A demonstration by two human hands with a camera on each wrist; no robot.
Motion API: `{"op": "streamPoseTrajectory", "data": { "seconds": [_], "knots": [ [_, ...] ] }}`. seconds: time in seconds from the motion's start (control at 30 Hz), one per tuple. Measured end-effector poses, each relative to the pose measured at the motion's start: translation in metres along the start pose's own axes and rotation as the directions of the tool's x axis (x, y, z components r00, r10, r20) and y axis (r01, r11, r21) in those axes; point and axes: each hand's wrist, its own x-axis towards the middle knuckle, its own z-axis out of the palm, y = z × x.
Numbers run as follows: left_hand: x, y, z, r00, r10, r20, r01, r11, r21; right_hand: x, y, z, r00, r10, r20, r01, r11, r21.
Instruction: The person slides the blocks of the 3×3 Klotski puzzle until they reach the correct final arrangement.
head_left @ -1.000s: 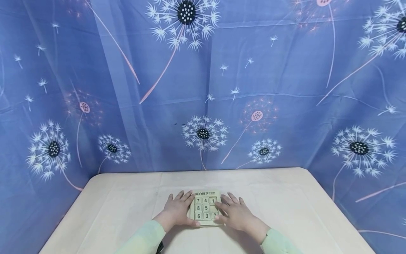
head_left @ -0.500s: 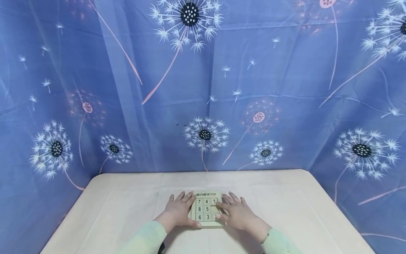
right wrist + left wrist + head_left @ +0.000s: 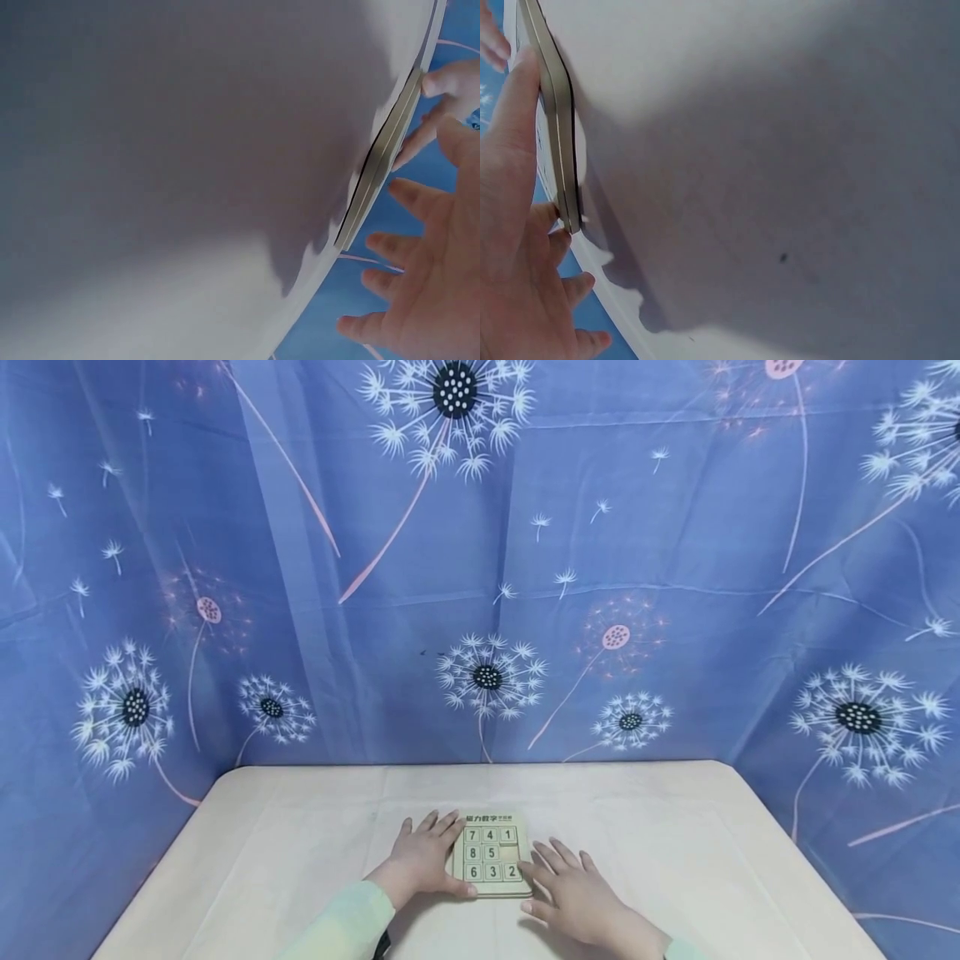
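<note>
The pale, square, wooden-looking number puzzle (image 3: 491, 853) lay at six o'clock on the cream table (image 3: 315, 827). Bracing its nine-o'clock edge, the spread left hand (image 3: 426, 858) probably prevented skidding; the right hand (image 3: 573, 893), fingers apart, was at four o'clock.

We're seeing two bare hands (image 3: 426, 857) (image 3: 576, 892), two pale-green sleeves (image 3: 341, 928) (image 3: 681, 952), one square cream board (image 3: 498, 888), eight, yes, eight square black-numbered tiles (image 3: 491, 853)!

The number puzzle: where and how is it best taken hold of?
Probably by its side rims, squeezed between both hands: the puzzle lies flat and is a thin slab. The left hand touches the left rim; the right hand could come from the right to the right rim, clear of the tiles.
</note>
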Motion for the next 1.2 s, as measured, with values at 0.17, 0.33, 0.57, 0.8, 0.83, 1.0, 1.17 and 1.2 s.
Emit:
{"op": "streamPoseTrajectory", "data": {
  "seconds": [0.17, 0.33, 0.57, 0.8, 0.83, 1.0, 1.17, 1.2],
  "knots": [
    [0.001, -0.002, 0.000, 1.000, -0.011, 0.008, 0.011, 1.000, 0.006, -0.009, -0.003, 0.001, 1.000, -0.028, 0.006, 0.028, 0.999, -0.018],
    [-0.001, -0.001, -0.001, 1.000, -0.012, -0.008, 0.012, 1.000, 0.002, -0.012, -0.006, 0.004, 0.999, -0.015, 0.038, 0.016, 1.000, -0.016],
    [-0.002, 0.000, -0.001, 1.000, -0.002, -0.011, 0.002, 1.000, -0.001, -0.011, -0.009, 0.007, 0.998, 0.005, 0.059, -0.005, 1.000, 0.003],
    [-0.004, 0.003, -0.004, 1.000, 0.004, -0.004, -0.004, 1.000, 0.002, -0.009, -0.011, 0.012, 0.998, 0.025, 0.065, -0.025, 1.000, 0.003],
    [-0.005, 0.004, -0.004, 1.000, 0.002, -0.010, -0.002, 1.000, -0.008, -0.008, -0.011, 0.012, 0.998, 0.028, 0.065, -0.028, 1.000, 0.004],
    [-0.004, 0.003, -0.003, 1.000, -0.003, -0.017, 0.004, 1.000, 0.011, -0.008, -0.012, 0.013, 0.998, 0.037, 0.058, -0.037, 0.999, 0.003],
    [-0.003, 0.003, -0.001, 1.000, -0.002, -0.019, 0.003, 1.000, 0.030, -0.007, -0.013, 0.012, 0.998, 0.040, 0.049, -0.040, 0.999, 0.014],
    [-0.002, 0.003, -0.001, 1.000, -0.002, -0.019, 0.002, 1.000, 0.030, -0.006, -0.013, 0.012, 0.998, 0.038, 0.045, -0.039, 0.999, 0.015]
  ]
}}
